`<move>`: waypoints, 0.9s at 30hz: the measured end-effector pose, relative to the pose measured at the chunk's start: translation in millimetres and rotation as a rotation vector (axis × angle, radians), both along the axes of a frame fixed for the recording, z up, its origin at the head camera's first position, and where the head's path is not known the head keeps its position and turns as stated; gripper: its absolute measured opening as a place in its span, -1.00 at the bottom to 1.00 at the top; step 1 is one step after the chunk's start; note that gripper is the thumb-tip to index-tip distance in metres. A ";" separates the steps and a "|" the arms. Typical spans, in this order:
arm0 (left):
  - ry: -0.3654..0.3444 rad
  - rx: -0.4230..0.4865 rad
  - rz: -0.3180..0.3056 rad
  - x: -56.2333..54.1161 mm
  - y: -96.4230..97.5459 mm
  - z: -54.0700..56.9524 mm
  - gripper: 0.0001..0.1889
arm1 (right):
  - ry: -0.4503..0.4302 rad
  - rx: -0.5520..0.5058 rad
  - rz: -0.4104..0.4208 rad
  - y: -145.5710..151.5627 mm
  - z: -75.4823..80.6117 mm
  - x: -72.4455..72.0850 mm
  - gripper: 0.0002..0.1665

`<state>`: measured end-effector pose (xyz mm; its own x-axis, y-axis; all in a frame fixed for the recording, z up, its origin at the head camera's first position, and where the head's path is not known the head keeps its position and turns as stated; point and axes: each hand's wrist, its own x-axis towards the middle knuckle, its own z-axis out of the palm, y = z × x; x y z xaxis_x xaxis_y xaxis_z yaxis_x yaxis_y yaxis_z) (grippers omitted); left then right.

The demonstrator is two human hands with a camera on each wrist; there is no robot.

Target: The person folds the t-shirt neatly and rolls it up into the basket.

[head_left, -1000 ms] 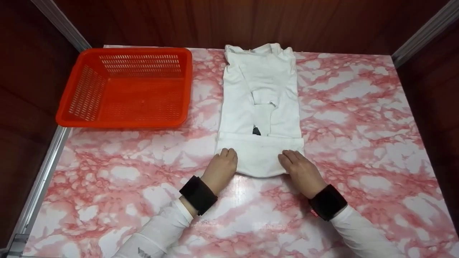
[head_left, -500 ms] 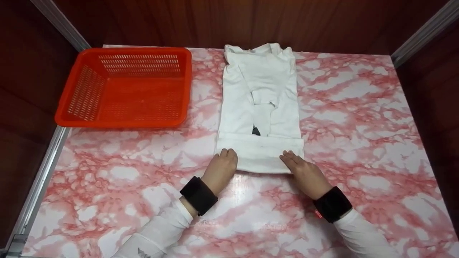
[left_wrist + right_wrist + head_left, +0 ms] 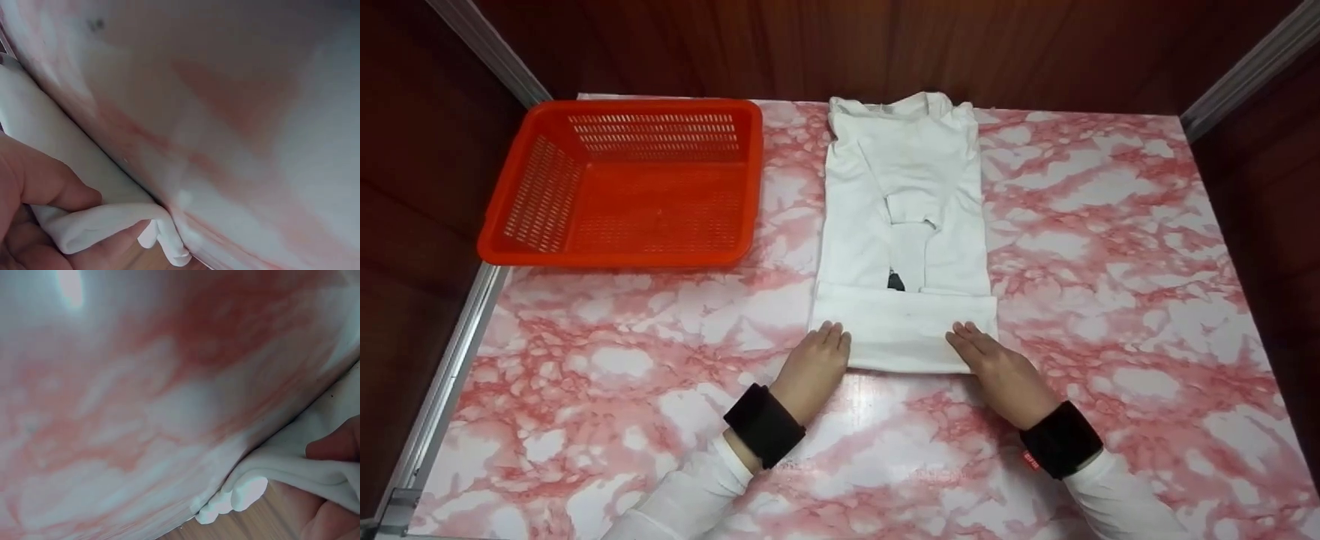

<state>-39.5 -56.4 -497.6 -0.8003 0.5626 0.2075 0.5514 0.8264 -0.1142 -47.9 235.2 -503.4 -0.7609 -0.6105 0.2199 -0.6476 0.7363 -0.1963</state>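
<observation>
A white T-shirt [image 3: 855, 240] lies lengthwise on the table, its sides and sleeves turned inward and its near end folded up into a band [image 3: 911, 330]. My left hand [image 3: 814, 367] pinches the left near corner of the band. At the right near corner, my right hand [image 3: 1009, 382] does the same. The left wrist view shows thumb and fingers on either side of the cloth [image 3: 95, 222]. Likewise, in the right wrist view, a fold of fabric [image 3: 281, 467] sits between thumb and fingers. A small dark patch [image 3: 895, 282] shows just above the band.
A red plastic basket [image 3: 660, 259] with slotted walls stands at the back left, with nothing in it. The pink-and-white marbled table [image 3: 1110, 300] is bordered by dark wood panels [image 3: 997, 52] at the back and sides.
Both hands have drawn slightly toward me, and the shirt's folded band has come with them. The band's near edge, rounded a second ago, is straighter now. The basket has not moved.
</observation>
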 end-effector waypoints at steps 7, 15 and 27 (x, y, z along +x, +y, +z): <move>0.023 -0.022 -0.019 10.2 -2.1 -1.2 -0.76 | 0.017 -0.007 0.008 -0.9 -0.3 8.9 -0.26; -0.007 -0.050 -0.005 21.2 -1.3 0.4 -0.76 | 0.008 -0.020 0.001 -2.2 1.1 20.1 -0.26; -0.014 -0.050 -0.008 43.3 -5.5 -0.3 -0.72 | -0.023 0.006 0.012 -5.0 5.8 36.5 -0.29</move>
